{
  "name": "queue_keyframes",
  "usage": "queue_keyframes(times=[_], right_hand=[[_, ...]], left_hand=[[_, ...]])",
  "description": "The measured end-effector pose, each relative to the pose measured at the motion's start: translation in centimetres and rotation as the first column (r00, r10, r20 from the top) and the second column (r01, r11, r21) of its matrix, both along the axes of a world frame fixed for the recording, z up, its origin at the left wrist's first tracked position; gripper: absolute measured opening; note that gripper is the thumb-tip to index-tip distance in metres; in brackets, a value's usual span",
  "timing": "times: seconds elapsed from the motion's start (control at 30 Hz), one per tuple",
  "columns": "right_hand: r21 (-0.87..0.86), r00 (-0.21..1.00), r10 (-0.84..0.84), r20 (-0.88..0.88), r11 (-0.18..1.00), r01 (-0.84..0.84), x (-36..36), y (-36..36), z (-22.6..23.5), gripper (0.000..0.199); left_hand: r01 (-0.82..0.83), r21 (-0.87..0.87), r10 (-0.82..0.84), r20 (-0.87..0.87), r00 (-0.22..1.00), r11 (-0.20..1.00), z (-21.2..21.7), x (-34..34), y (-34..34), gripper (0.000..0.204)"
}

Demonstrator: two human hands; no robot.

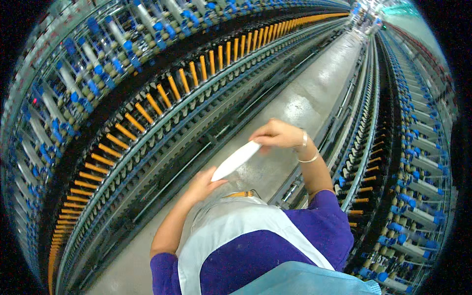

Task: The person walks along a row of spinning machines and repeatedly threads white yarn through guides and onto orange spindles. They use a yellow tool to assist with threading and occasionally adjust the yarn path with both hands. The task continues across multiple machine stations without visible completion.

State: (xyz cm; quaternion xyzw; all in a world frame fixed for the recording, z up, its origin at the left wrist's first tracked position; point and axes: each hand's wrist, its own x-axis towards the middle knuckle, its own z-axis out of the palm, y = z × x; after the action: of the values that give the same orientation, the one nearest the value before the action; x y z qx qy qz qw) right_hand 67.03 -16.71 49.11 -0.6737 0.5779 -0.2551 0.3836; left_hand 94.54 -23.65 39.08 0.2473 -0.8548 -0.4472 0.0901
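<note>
- Spanning the gap between two bare hands: one white spindle-shaped piece (236, 161), slim, fuller at the middle, tapering at its ends; looks like a wound yarn bobbin.
- Handling, by my judgement: light, its outside soft and smooth, perhaps slightly slippery; any core is hidden, so inner stiffness cannot be told. Surface probably easily scuffed or snagged; best held at the narrow ends, sparing the full middle.
- Left hand (202, 186): grasping the near end, thumb and fingers closed about it; the white spindle-shaped piece extends from it toward 2 o'clock.
- Right hand (278, 134): fingertips pinching at the far end, slightly blurred; the piece lies from it toward 8 o'clock. Pale bangles (309, 158) on that wrist.
- Position: held clear of the machines, over the grey floor (295, 108), which runs off between 1 and 2 o'clock.
- At 10 o'clock, well apart: a curved row of orange tubes (125, 132), below blue-fitted machine parts.
- Toward 3 to 4 o'clock, beyond the right arm: a second machine row (420, 162), blue-fitted likewise.
- At 6 o'clock: the wearer's pale apron (236, 221) over a purple shirt (319, 221).
</note>
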Motion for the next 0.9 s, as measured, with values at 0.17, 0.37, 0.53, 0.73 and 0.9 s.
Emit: queue_keyframes(times=[0.17,0.37,0.53,0.73,0.9], right_hand=[[0.115,0.695,0.379,-0.611,0.911,-0.396,7.8,-3.5,-5.9,0.035],[0.070,0.735,0.572,-0.363,0.804,-0.591,8.4,-5.7,-8.7,0.038],[0.233,0.706,0.315,0.635,0.793,-0.563,11.3,-5.9,-10.4,0.039],[0.061,-0.296,-0.217,0.930,0.887,-0.457,26.3,-6.4,-16.7,0.044],[0.337,-0.162,-0.556,0.815,0.684,-0.647,33.9,-7.1,-19.5,0.032]], left_hand=[[-0.071,-0.228,0.109,0.159,0.981,0.971,-1.4,2.7,-0.3,0.036],[-0.174,0.360,0.193,-0.019,0.981,0.917,-1.4,12.6,-0.4,0.031],[0.208,0.934,0.803,-0.356,0.478,0.290,-6.5,17.5,1.5,0.027],[0.275,0.956,0.925,-0.005,0.379,-0.107,-15.7,21.1,5.1,0.021],[0.218,0.975,0.998,0.051,-0.035,-0.043,-19.6,31.6,5.4,0.049]])
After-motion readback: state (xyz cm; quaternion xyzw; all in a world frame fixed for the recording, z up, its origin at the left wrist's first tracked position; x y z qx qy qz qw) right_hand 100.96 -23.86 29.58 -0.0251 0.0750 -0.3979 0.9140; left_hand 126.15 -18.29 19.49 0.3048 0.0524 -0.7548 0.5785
